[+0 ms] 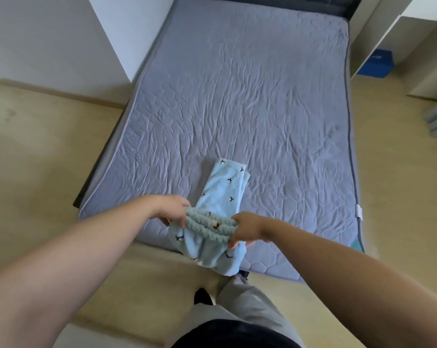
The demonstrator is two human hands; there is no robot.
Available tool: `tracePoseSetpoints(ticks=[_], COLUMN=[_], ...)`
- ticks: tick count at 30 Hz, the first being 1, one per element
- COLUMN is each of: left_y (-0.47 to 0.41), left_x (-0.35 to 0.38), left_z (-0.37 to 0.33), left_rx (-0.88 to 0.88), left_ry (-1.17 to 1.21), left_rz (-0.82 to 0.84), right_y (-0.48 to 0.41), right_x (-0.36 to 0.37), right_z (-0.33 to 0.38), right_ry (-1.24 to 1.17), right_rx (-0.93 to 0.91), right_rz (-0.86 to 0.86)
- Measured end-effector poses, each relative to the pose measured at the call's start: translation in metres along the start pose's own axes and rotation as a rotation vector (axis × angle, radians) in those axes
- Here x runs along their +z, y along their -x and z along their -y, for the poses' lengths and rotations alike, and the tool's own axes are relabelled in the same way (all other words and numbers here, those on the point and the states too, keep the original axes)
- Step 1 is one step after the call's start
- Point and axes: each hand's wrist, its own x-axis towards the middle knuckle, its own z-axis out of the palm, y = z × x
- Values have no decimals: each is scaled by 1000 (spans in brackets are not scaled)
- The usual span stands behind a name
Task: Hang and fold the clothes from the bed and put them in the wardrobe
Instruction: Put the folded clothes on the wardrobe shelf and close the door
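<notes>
While I stand at the foot of the bed (250, 96), my left hand (173, 209) and my right hand (246, 228) each grip one end of the ruffled waistband (210, 223) of the light blue pants (220, 204). The fingers of both hands are curled around the elastic, so both grips are closed on the cloth. The seat part hangs a little over the near edge of the bed. The legs (228, 182) lie on its grey quilted surface and point away from me, one on top of the other as far as I can see.

I judge that the step in hand is the folding of this pair. To do it well, I should first pull the waistband flat and even between my two hands, so that the elastic does not bunch. Then I should carry it forward and lay it down on the leg ends with the edges matching. A light pull seems enough, because the cloth looks soft; too much force may drag the legs out of line. After that, I should press the bundle flat with open palms before it goes to the wardrobe
</notes>
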Motion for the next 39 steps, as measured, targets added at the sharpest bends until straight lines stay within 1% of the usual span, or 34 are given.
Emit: tracePoseSetpoints(ticks=[5, 7, 10, 13, 15, 18, 21, 23, 24, 25, 27, 29, 32, 34, 39], left_y=[-91, -140, -227, -321, -382, -464, -522, -547, -556, -561, -568, -571, -572, -575, -579], left_x=[-35, -51, -72, -80, -83, -83, -86, -95, -99, -104, -106, -109, -116, -120, -128], left_z=[-35, -46, -59, -62, -60, -54, -50, -48, -49, -53, -65, -82, -99, -103, -103], left_rx=[43, 39, 25, 48, 98, 163, 154, 155, 167, 184, 200, 186, 132, 91, -65], left_ry=[93, 156, 228, 289, 278, 289, 182, -5, -118, -220, -374, -490, -586, -638, -542], left_rz=[-298, -380, -470, -535, -572, -582, -600, -621, -596, -535, -365, -243, -68, 41, 268], right_y=[-73, -115, -189, -268, -323, -394, -444, -465, -472, -479, -489, -495, -501, -502, -504], right_x=[-76, -104, -142, -166, -177, -188, -199, -205, -207, -210, -214, -220, -223, -223, -228], right_z=[-29, -40, -59, -83, -102, -126, -147, -154, -156, -158, -162, -164, -161, -159, -155], right_ry=[-207, -273, -329, -344, -310, -275, -258, -257, -268, -286, -332, -418, -563, -595, -543], right_rx=[19, 35, 42, 48, 59, 101, 139, 141, 135, 129, 135, 162, 206, 217, 214], right_rz=[-219, -296, -382, -443, -462, -501, -541, -520, -491, -445, -328, -248, -134, -88, -82])
